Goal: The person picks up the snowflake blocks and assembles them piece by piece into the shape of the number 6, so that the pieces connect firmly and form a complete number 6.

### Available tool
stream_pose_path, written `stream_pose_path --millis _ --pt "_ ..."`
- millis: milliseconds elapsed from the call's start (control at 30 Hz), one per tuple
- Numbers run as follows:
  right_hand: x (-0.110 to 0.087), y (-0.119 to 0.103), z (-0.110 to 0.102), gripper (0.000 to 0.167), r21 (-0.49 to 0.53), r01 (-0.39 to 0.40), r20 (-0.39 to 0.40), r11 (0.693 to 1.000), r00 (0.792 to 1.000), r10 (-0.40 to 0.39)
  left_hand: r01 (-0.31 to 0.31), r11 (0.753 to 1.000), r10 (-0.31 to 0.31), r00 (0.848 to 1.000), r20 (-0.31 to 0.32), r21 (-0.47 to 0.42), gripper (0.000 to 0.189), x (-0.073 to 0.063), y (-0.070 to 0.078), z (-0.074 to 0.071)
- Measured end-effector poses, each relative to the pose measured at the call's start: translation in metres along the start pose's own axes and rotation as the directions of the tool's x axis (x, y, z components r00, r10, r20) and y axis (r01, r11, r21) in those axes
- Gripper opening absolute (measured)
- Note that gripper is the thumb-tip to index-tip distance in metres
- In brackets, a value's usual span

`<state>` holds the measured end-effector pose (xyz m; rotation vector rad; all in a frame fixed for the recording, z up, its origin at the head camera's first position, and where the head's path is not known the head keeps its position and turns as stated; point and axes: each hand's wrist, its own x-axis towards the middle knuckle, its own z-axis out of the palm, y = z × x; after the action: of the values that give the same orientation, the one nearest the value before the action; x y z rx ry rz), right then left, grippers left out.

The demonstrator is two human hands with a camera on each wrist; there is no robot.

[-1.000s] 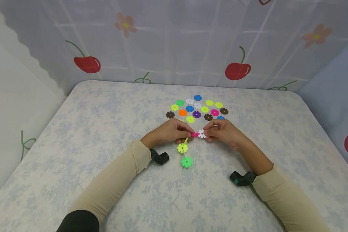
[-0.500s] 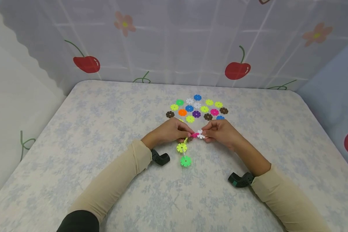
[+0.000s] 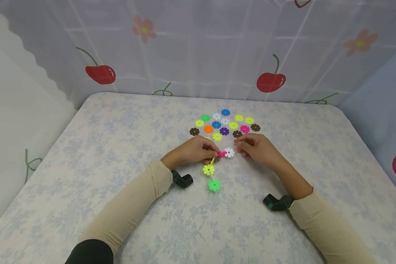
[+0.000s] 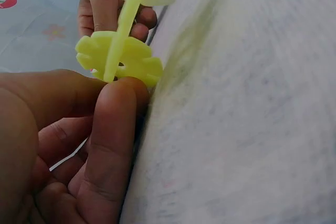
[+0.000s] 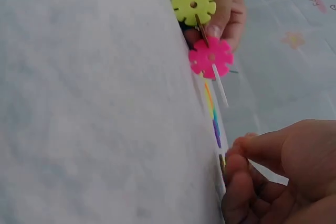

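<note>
My left hand (image 3: pixel 198 149) pinches a chain of slotted plastic snowflake discs between thumb and fingers. From the grip hang a yellow disc (image 3: pixel 208 169) and a green disc (image 3: pixel 214 185); a pink disc (image 3: pixel 222 154) and a white disc (image 3: pixel 229 152) point right. In the left wrist view the fingertips are right at a yellow disc (image 4: pixel 142 59), with another edge-on in its slot. The right wrist view shows a brown disc (image 5: pixel 203 34) edge-on by the thumb, between yellow and pink. My right hand (image 3: pixel 255 148) is beside the white disc, apart from it, fingers loosely bent with nothing held.
Several loose snowflake discs lie flat beyond the hands, among them an orange disc (image 3: pixel 208 129), a purple disc (image 3: pixel 224 131) and a brown disc (image 3: pixel 255 127). The patterned tabletop (image 3: pixel 135 121) meets a printed curtain (image 3: pixel 191 47) at the back.
My right hand has let go of the white disc and moved slightly right. The white disc stays joined to the pink one, while my left hand keeps its grip nearly in place.
</note>
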<state>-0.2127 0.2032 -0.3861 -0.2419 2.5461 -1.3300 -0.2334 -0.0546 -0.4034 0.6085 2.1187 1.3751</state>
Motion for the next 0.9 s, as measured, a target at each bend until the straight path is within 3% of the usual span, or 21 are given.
stream_pose_path --millis 100,200,367,600,733,900 --pt "0.0 0.003 -0.009 0.033 -0.252 0.06 -0.041 0.966 0.996 -0.073 0.005 1.0 -0.005 1.0 0.002 -0.006 0.013 0.0 -0.001 -0.001" --pt "0.001 0.004 -0.015 0.042 -0.361 0.084 0.0 0.929 0.996 -0.09 0.005 1.0 -0.005 1.0 0.004 -0.012 0.012 0.0 -0.001 -0.001" --pt "0.002 0.005 -0.018 0.05 -0.397 0.063 0.039 0.916 0.998 -0.052 -0.01 1.0 0.01 1.0 0.009 -0.029 0.012 0.0 -0.001 -0.002" --pt "0.001 0.008 -0.023 0.044 -0.424 -0.024 -0.058 0.905 0.998 0.0 -0.018 1.0 0.018 1.0 0.011 -0.017 0.014 -0.002 0.001 -0.004" --pt "0.0 0.011 -0.026 0.034 -0.437 -0.036 -0.081 0.899 0.997 0.0 -0.021 1.0 0.021 0.999 0.026 0.005 0.015 -0.003 0.002 -0.007" --pt "-0.002 0.011 -0.029 0.036 -0.451 -0.052 -0.108 0.891 0.994 0.003 0.0 0.999 -0.002 1.0 0.032 0.048 0.015 -0.004 0.001 -0.012"
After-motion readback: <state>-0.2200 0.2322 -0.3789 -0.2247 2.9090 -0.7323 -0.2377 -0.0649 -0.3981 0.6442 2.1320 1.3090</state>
